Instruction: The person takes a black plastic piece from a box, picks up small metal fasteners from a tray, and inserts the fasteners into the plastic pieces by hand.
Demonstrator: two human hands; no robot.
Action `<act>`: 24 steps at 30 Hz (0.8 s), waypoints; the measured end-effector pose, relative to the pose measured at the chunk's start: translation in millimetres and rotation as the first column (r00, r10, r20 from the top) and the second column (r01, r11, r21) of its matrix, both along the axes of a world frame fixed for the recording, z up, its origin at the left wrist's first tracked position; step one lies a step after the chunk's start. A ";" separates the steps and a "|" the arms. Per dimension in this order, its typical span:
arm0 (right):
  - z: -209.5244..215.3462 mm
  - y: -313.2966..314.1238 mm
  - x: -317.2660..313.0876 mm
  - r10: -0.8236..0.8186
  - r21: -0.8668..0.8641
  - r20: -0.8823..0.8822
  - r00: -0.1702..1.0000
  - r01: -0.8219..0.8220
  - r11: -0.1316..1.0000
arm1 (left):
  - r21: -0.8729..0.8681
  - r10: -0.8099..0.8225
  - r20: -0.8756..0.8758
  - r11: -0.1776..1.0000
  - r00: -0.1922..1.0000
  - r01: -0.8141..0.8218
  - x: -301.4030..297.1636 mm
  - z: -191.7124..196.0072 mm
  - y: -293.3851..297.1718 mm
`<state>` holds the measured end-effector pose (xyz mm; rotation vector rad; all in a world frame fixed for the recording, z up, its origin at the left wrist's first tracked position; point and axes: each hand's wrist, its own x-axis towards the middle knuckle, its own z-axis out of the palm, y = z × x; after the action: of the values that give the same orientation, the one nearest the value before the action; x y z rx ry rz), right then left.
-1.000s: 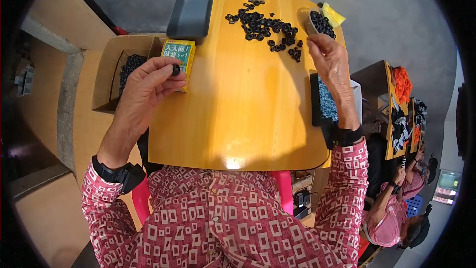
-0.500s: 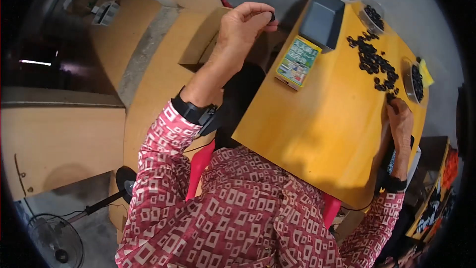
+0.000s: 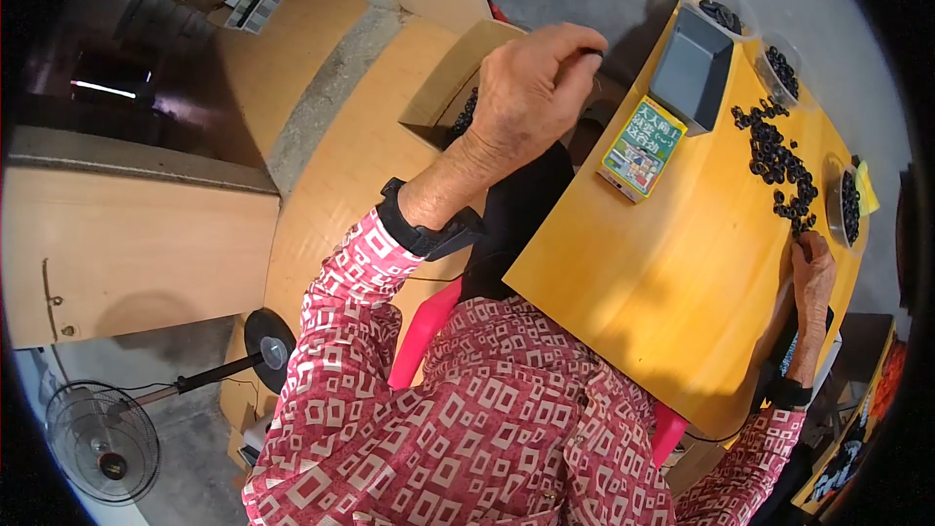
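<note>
Head view: left hand (image 3: 531, 88) at 12 o'clock, fingers pinched on 1 small black ring (image 3: 592, 54) above the cardboard box (image 3: 443, 88). Right hand (image 3: 811, 268) at 3 o'clock, fingers narrow, touching the ring pile (image 3: 774, 161) on the tabletop (image 3: 662, 273). Best kept: light pinch, release centred over box.

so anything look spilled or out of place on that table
The small black rings lie loose in a scattered trail across the yellow table rather than in the clear tubs beside them. The right hand rests at the trail's end. Nothing looks damaged.
</note>
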<state>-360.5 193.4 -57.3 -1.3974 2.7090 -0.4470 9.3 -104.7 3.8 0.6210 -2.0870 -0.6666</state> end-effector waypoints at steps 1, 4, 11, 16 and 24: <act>-1.1 0.8 -1.0 0.010 0.004 -0.028 1.000 -0.010 1.000 | -0.001 0.004 0.000 1.000 1.000 -0.004 0.6 1.4 1.6; -4.0 2.7 -3.3 0.003 -0.020 0.011 1.000 -0.002 1.000 | 0.292 -0.067 -0.020 0.954 0.998 0.070 2.3 2.4 0.7; -8.4 6.2 -9.0 0.022 -0.042 0.017 1.000 -0.021 0.999 | 0.748 0.094 -0.660 0.177 0.745 0.640 7.8 2.6 -4.5; -7.0 7.9 -9.3 -0.002 -0.020 -0.102 0.995 0.000 1.000 | 0.732 0.038 -0.677 0.139 0.735 0.667 1.3 15.2 9.5; -6.6 5.0 -11.3 -0.002 0.037 -0.120 0.993 0.007 0.999 | 0.471 -0.263 -0.234 0.812 0.936 0.346 -0.8 20.8 29.5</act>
<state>-371.8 198.4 -63.9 -1.4542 2.7986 -0.3199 8.6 -75.2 24.6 0.4908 -1.8763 -1.4377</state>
